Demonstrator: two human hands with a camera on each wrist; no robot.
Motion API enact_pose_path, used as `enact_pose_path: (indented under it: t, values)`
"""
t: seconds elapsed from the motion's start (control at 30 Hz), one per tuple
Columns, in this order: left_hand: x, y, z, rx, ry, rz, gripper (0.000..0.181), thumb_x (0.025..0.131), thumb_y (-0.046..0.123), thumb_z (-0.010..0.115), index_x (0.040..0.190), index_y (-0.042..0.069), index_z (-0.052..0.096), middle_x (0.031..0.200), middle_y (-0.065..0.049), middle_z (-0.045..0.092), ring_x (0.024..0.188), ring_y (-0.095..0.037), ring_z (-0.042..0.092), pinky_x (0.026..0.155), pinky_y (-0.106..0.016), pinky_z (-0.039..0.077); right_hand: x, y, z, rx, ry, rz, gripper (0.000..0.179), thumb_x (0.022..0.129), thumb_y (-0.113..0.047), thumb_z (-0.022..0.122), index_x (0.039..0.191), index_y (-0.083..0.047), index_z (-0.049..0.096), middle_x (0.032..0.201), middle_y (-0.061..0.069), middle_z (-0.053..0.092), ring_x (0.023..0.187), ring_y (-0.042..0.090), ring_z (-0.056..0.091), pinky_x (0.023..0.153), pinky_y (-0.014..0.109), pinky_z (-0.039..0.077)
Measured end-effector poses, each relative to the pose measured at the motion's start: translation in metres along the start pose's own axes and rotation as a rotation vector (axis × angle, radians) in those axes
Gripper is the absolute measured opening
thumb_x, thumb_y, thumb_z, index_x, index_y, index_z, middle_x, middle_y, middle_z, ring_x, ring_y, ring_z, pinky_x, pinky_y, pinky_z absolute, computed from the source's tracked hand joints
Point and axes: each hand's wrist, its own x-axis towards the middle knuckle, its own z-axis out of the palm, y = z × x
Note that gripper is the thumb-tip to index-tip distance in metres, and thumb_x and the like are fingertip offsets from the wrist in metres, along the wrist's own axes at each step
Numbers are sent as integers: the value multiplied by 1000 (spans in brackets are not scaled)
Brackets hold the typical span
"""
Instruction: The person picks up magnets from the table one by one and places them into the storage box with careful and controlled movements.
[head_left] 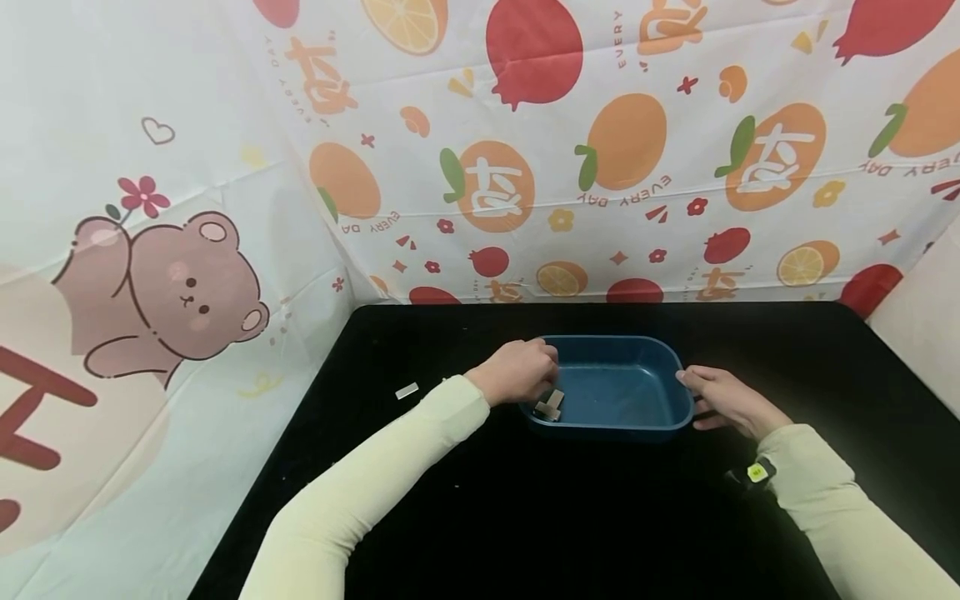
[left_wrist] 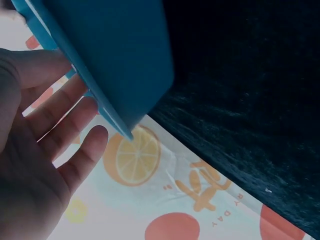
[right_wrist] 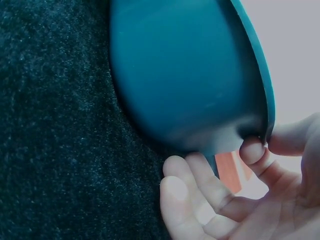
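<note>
A blue plastic basin (head_left: 615,396) with rounded corners is on the black table. At its left end, my left hand (head_left: 521,369) pinches the rim between thumb and fingers. The left wrist view shows the hand (left_wrist: 45,120) from the palm side, with the lower fingers spread along the basin's outside (left_wrist: 120,55). My right hand (head_left: 727,400) grips the right rim, its thumb above and the index finger below. In the right wrist view, other fingers (right_wrist: 207,182) of that hand touch the basin's underside (right_wrist: 175,75). Several small, flat metallic-looking pieces (head_left: 549,408) lie in the basin's front left corner.
One small pale rectangular piece (head_left: 407,391) lies on the black cloth-covered table (head_left: 570,517), left of the basin. A fruit-print curtain (head_left: 555,167) hangs behind the table's back edge. A bear-print curtain (head_left: 187,283) borders the left side.
</note>
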Motion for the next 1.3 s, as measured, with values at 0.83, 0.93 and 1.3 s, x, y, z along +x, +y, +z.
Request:
enact_pose_path:
  t: [0.83, 0.93, 1.3]
  values:
    - [-39, -28, -1, -81, 99, -107, 16, 95, 15, 64, 99, 15, 79, 106, -1, 70, 97, -19, 60, 84, -33, 56, -3, 0, 2, -3, -2, -6, 38, 106, -43, 38, 101, -9, 55, 102, 7, 62, 86, 16, 70, 76, 38, 60]
    - [-45, -32, -1, -78, 103, -131, 15, 95, 16, 64, 97, 16, 79, 107, 0, 70, 98, -18, 61, 83, -33, 56, -4, 0, 2, -4, -6, 2, 38, 106, -42, 38, 102, -9, 55, 102, 7, 63, 86, 16, 70, 77, 38, 61]
    - [-70, -45, 4, -70, 105, -184, 14, 94, 17, 65, 95, 15, 79, 108, -1, 70, 100, -20, 62, 83, -35, 56, -2, 2, -1, -8, -27, -8, 39, 107, -43, 37, 105, -9, 55, 102, 6, 62, 87, 17, 70, 79, 41, 60]
